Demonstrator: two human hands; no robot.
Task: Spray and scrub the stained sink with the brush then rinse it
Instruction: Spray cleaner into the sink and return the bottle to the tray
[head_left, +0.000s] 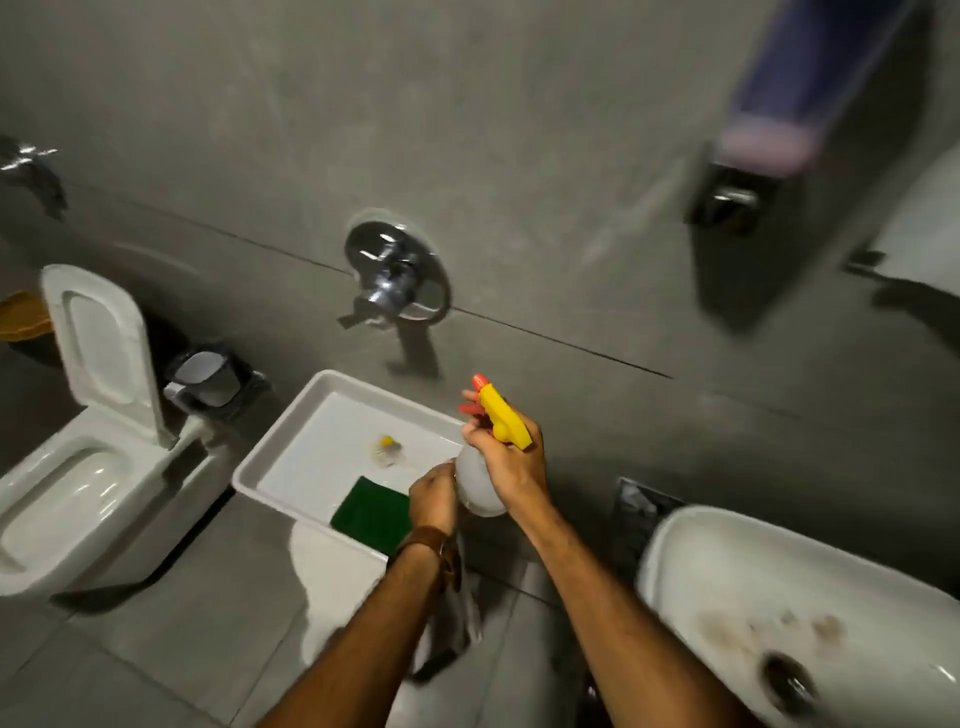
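Observation:
A white spray bottle (480, 480) with a yellow head and orange nozzle is held upright above the right end of a white tray (270, 447). My right hand (506, 457) grips its neck. My left hand (434, 496) touches the bottle's lower side. In the tray lie a green scrub pad (371, 514) and a small brush (387, 449) with a yellow top. The white sink (769, 582) at the lower right shows brown stains (769, 631) near its dark drain (789, 680).
A wall tap (395, 275) juts from the grey wall above the tray. A white toilet (78, 467) with its lid raised stands at the left, a small bin (208, 384) beside it. A soap dispenser (732, 197) hangs at the upper right. Grey floor tiles lie below.

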